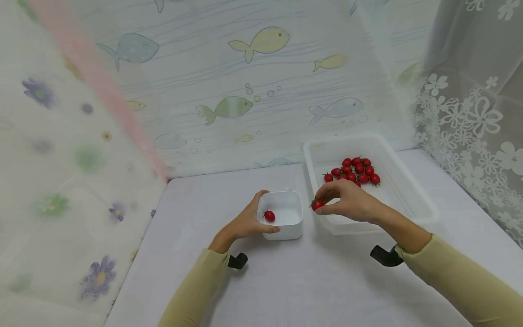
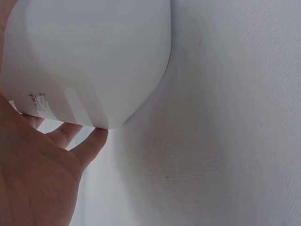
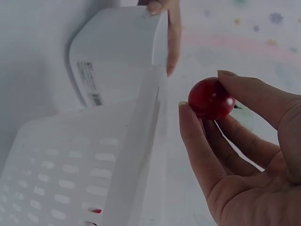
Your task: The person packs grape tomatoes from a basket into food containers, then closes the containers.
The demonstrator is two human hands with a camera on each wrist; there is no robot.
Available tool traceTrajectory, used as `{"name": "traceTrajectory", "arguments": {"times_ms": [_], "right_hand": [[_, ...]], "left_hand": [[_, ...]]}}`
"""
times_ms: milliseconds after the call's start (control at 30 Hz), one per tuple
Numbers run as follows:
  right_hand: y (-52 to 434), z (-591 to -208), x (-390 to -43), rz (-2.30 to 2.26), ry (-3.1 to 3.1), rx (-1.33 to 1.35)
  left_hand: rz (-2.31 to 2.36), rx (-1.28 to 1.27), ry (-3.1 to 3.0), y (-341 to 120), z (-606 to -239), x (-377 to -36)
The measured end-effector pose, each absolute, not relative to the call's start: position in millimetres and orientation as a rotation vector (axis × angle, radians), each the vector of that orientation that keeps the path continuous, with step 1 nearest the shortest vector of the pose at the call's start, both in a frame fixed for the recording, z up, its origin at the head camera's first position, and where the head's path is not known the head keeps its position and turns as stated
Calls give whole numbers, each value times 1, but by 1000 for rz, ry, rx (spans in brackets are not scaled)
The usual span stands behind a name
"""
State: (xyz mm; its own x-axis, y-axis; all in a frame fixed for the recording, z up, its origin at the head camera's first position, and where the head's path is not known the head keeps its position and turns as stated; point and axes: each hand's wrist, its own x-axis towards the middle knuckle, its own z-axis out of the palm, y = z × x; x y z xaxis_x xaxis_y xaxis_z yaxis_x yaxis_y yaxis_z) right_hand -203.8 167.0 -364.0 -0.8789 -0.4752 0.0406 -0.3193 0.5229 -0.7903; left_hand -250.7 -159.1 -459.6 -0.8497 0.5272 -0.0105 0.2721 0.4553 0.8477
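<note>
My left hand [image 1: 245, 221] grips a small white square container [image 1: 288, 230] round its left side, thumb at the front and fingers behind. One cherry tomato [image 1: 269, 215] lies inside it. In the left wrist view, fingers [image 2: 94, 143] press the container's wall [image 2: 94, 56]. Between thumb and fingertips, my right hand [image 1: 353, 200] pinches another cherry tomato [image 3: 211, 99], red with a green stem. That hand is just right of the container, above the near left edge of a white perforated basket [image 1: 412, 195]. Several cherry tomatoes [image 1: 359, 168] lie in the basket, partly hidden by the hand.
A white cloth [image 1: 261, 281] covers the table. Fish-printed fabric [image 1: 229, 68] hangs behind, flowered fabric [image 1: 61, 181] at the left and a lace curtain [image 1: 474, 113] at the right. Black curved pieces [image 1: 386, 255] stick out under both wrists.
</note>
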Motion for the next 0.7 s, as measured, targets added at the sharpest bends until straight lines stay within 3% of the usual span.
{"name": "traceTrajectory", "arguments": {"times_ms": [700], "right_hand": [[105,-381,-203,-1314,2570,-787]], "left_hand": [[1385,739,2402,-160,-464,-253]]}}
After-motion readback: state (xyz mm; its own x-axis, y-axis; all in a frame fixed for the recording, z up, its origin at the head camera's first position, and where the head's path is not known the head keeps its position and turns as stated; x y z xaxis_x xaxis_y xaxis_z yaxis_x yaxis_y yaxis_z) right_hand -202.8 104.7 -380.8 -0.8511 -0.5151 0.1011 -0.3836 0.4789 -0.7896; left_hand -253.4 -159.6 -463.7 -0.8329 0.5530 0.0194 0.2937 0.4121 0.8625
